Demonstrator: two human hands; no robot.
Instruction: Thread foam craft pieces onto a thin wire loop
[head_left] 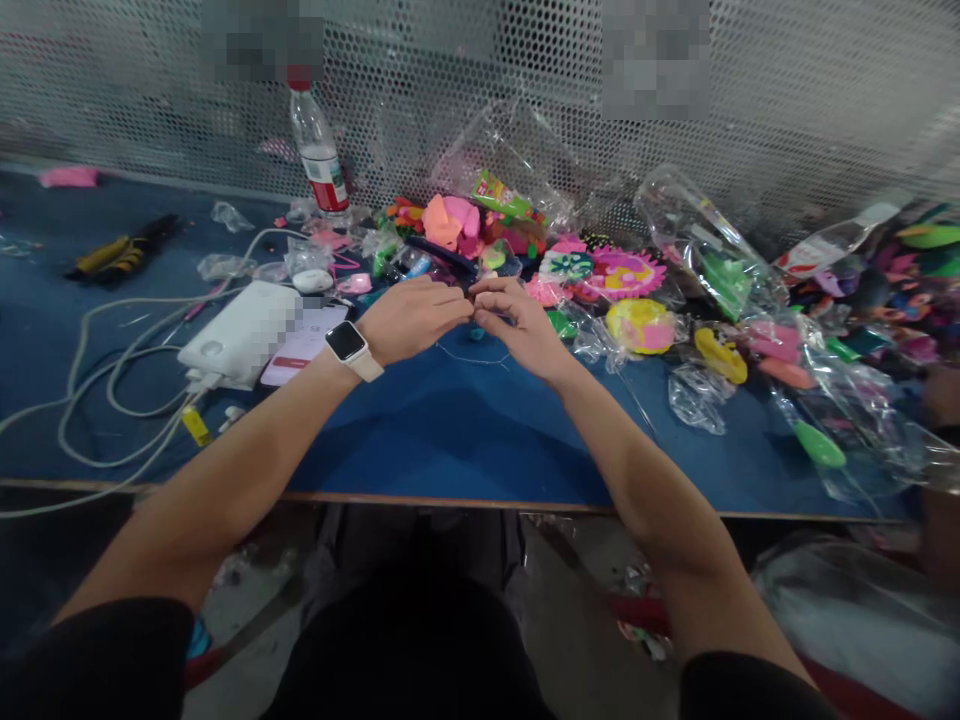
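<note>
My left hand (418, 316) and my right hand (523, 326) meet at the fingertips over the blue table (450, 440). Both are closed in a pinch. Whatever lies between the fingers is too small and too covered to name. A thin pale thread (472, 360) curves on the tabletop just below them. Behind the fingers spreads a heap of bright foam-like pieces, among them an orange and pink piece (450, 222) and a pink scalloped piece (622, 272). Right of my right hand is a yellow and pink piece (641, 327) in clear wrap. A watch (346, 343) is on my left wrist.
At left lie a white power bank (244, 335) with looping cables, a phone (304, 345) and black-yellow cutters (124, 252). A water bottle (319, 160) stands by the perforated metal panel (480, 60). Plastic wrappers (697, 395) and coloured pieces crowd the right side.
</note>
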